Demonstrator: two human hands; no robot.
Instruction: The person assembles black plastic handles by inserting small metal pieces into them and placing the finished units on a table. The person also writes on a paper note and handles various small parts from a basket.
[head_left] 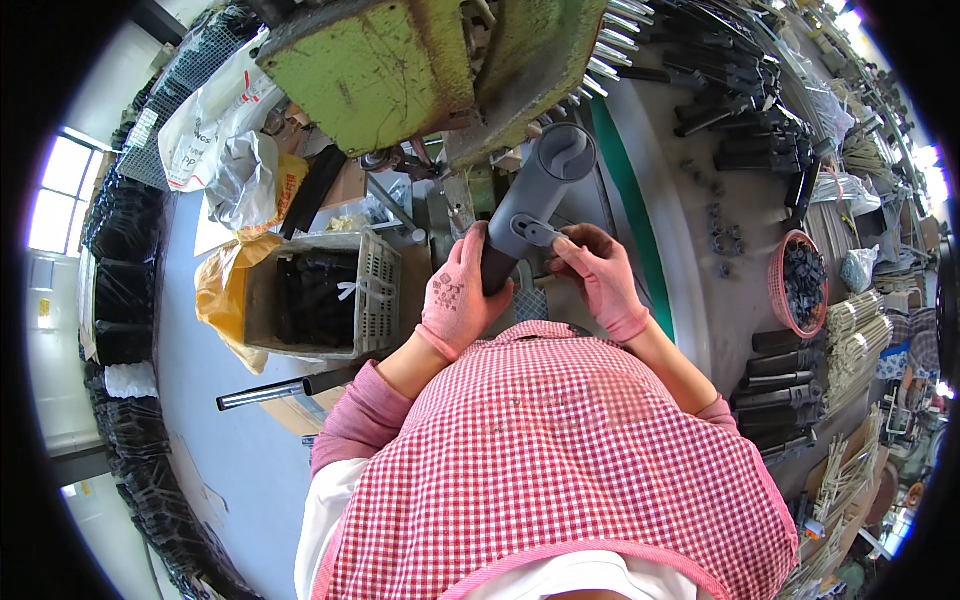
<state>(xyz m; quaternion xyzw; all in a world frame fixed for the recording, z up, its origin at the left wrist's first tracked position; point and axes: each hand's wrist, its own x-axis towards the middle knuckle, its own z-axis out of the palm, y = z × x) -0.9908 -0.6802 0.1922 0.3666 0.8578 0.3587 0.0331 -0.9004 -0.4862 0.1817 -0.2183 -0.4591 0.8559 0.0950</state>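
Observation:
A dark grey metal tube (520, 200) slants up and away in front of my apron, its wide open end facing me and a curved wall showing inside. My left hand (460, 298), in a pink glove, is wrapped round the tube's lower part. On the tube's side lies a small grey metal tab (535, 231) with a dark hole or slot. My right hand (603, 280), gloved too, pinches the tab's right end between thumb and fingers. Whether the tab is fixed to the tube I cannot tell. Beyond the tube's far end stands a worn green machine (375, 75).
At left, a grey plastic crate (385, 300) holds dark parts, with a yellow bag (225, 300) over its edge. A loose tube (262, 395) sticks out by my left elbow. Rightward, a red basket (776, 290) of small black parts and several piles of dark tubes (765, 150) lie on the floor.

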